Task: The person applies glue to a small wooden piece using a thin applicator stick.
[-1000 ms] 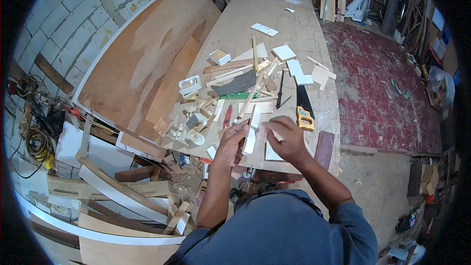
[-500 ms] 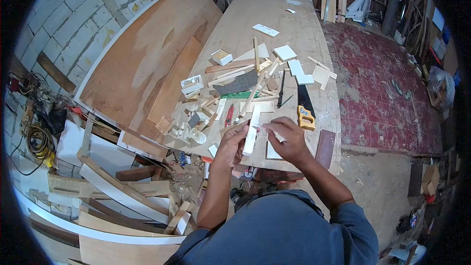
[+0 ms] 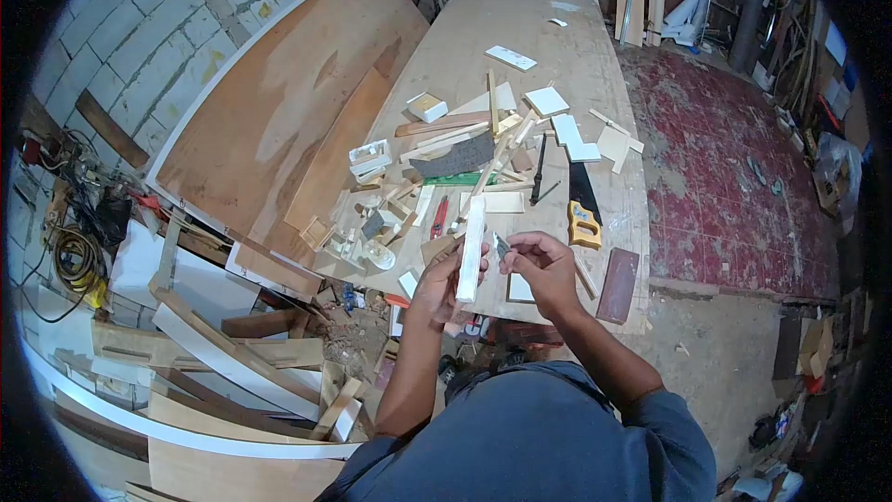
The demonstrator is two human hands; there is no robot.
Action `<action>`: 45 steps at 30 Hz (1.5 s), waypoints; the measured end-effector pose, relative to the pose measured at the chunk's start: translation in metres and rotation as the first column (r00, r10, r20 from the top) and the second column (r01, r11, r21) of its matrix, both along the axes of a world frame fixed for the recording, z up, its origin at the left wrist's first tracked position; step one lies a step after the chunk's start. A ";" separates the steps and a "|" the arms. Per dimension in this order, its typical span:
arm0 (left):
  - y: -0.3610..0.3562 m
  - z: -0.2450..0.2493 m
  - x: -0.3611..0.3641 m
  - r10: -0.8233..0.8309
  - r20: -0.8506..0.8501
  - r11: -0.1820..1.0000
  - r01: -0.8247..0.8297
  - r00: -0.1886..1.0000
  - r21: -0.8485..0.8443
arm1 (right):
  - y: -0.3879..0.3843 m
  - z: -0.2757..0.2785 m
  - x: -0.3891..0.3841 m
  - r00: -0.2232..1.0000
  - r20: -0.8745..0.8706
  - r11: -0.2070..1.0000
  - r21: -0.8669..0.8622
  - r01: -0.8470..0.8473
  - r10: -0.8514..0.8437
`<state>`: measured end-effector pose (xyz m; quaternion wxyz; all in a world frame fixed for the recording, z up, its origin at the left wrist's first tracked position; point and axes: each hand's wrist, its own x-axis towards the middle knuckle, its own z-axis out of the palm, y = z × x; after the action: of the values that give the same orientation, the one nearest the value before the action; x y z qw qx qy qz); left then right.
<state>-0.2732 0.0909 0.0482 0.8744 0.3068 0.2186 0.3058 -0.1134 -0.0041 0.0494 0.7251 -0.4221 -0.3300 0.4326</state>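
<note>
A narrow white strip (image 3: 472, 251) stands out from my left hand (image 3: 439, 284), whose fingers are wrapped round its lower part. To its right, my right hand (image 3: 544, 271) pinches a small grey piece (image 3: 502, 246), its tip close to the strip. What the grey piece is cannot be made out. Both hands are over the near edge of the wooden table (image 3: 465, 28). Just beyond them lie a yellow-handled saw (image 3: 584, 224), a red tool (image 3: 439, 217) and thin wood offcuts (image 3: 505, 202). A dark red block (image 3: 617, 285) rests to the right.
A dark sanding sheet (image 3: 453, 157), white tiles (image 3: 545, 100) and a small open box (image 3: 371, 159) lie farther back. Large wooden panels (image 3: 269, 102) lean at the left. Boards (image 3: 232, 363) are stacked at the lower left. Red flooring (image 3: 715, 186) extends on the right.
My right hand has turned, and the small grey piece now shows between its fingers. The white strip has shifted slightly left and stands more upright. The whole view has shifted a little.
</note>
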 end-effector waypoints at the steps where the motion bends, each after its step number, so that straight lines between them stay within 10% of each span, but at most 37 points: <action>1: 0.000 -0.002 0.000 -0.002 0.000 1.000 0.002 1.000 0.001 | 0.002 0.001 0.002 1.000 0.000 1.000 0.001 0.002 -0.002; 45: 0.001 0.006 0.015 0.062 -0.101 0.996 -0.055 0.993 0.070 | 0.030 0.000 0.017 0.994 -0.040 0.994 -0.034 -0.107 0.106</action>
<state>-0.2581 0.0922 0.0539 0.8418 0.3447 0.2619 0.3224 -0.0969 0.0263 0.0494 0.6993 -0.4087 -0.3303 0.4845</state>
